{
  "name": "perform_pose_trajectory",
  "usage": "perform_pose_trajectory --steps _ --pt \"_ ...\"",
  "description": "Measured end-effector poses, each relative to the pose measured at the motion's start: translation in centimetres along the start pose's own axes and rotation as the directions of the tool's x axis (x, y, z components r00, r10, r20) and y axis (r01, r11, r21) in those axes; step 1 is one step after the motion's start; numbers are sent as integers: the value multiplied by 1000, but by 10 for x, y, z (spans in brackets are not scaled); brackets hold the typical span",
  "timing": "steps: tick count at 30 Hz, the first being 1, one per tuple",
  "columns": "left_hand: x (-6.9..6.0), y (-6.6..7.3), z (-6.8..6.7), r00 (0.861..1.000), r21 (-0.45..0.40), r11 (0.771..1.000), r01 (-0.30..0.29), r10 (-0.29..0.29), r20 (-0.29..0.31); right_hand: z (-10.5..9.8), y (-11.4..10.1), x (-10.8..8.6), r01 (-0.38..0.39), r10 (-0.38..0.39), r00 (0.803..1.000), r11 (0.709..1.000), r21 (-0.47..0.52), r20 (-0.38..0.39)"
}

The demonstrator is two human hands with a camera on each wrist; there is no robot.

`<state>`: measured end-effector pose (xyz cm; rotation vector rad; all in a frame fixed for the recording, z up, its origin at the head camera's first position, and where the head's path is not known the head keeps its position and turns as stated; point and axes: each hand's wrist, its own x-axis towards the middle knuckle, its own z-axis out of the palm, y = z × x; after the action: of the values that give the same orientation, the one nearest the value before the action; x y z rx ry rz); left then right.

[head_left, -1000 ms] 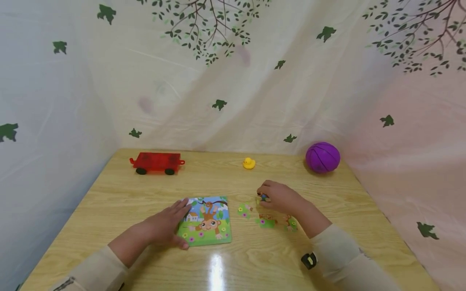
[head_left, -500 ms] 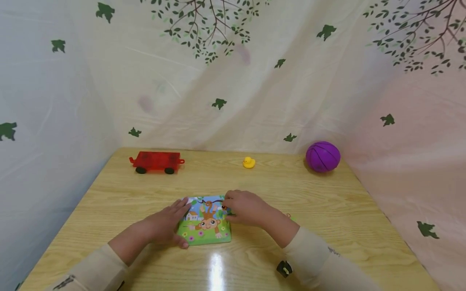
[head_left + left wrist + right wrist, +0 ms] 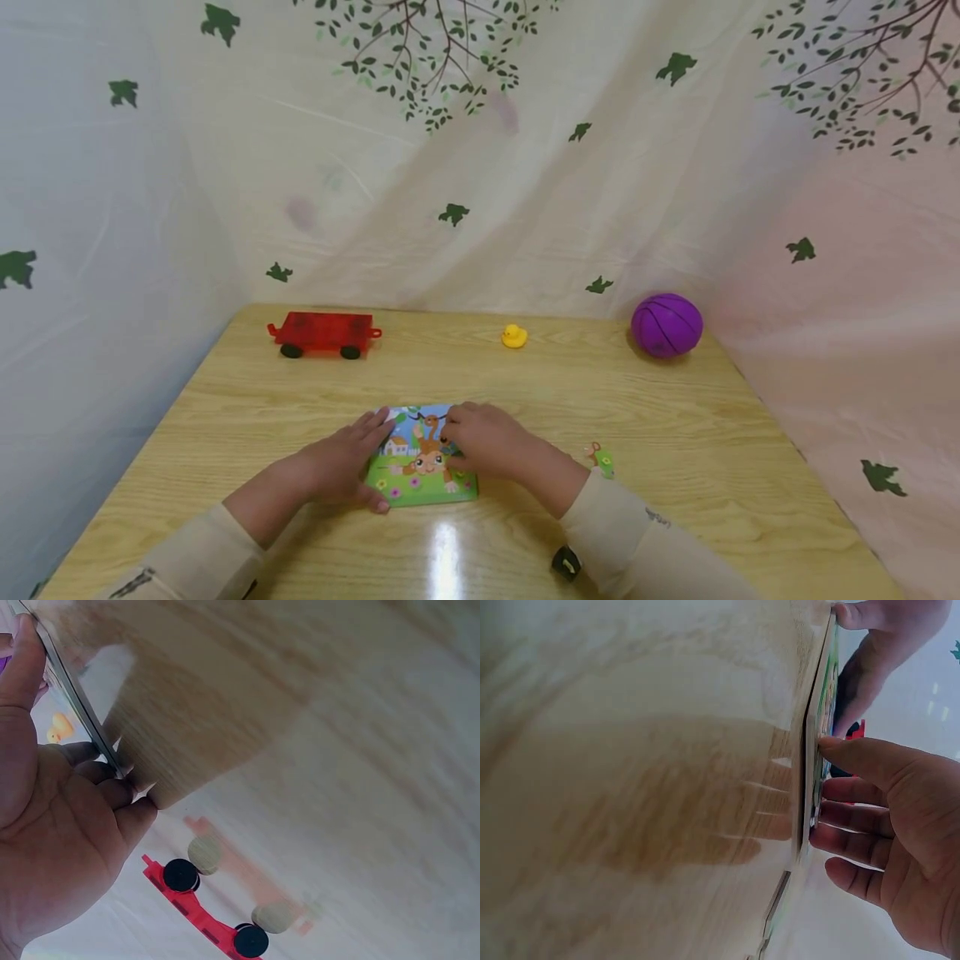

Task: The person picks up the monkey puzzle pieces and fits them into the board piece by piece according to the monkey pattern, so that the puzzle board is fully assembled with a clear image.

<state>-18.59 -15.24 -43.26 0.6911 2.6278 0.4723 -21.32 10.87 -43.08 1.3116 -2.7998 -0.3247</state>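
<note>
A square puzzle board (image 3: 420,492) with a monkey picture lies on the table. My left hand (image 3: 341,462) rests along its left side, fingers on the upper left and thumb at the near left corner; the left wrist view shows these fingers against the board's edge (image 3: 82,701). Over the board's right part, my right hand (image 3: 487,437) pinches a small puzzle piece (image 3: 448,447), mostly covered by the fingers. In the right wrist view, the right thumb and fingers (image 3: 855,817) meet the board's face. Another puzzle piece (image 3: 602,461) lies beside the right forearm.
Along the back of the wooden table (image 3: 300,400) stand a red toy wagon (image 3: 322,335), a yellow rubber duck (image 3: 513,337) and a purple ball (image 3: 667,326). A printed cloth (image 3: 375,208) hangs behind. The right arm hides part of the table.
My right hand has carried the puzzle piece left from the loose pieces onto the board, then slightly further left and nearer. My left hand has stayed put.
</note>
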Motion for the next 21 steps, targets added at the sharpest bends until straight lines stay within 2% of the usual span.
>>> perform_pose_trajectory --steps 11,16,21 --pt "-2 1 -1 1000 -6 1000 -1 1 -4 0 2 0 33 -32 999 999 23 -22" --pt "-1 0 0 1000 -13 1000 -9 9 -8 3 8 -4 77 -75 997 992 102 -28" --pt "-1 0 0 1000 -10 1000 -6 6 -9 2 10 -10 46 -46 999 983 179 -3"
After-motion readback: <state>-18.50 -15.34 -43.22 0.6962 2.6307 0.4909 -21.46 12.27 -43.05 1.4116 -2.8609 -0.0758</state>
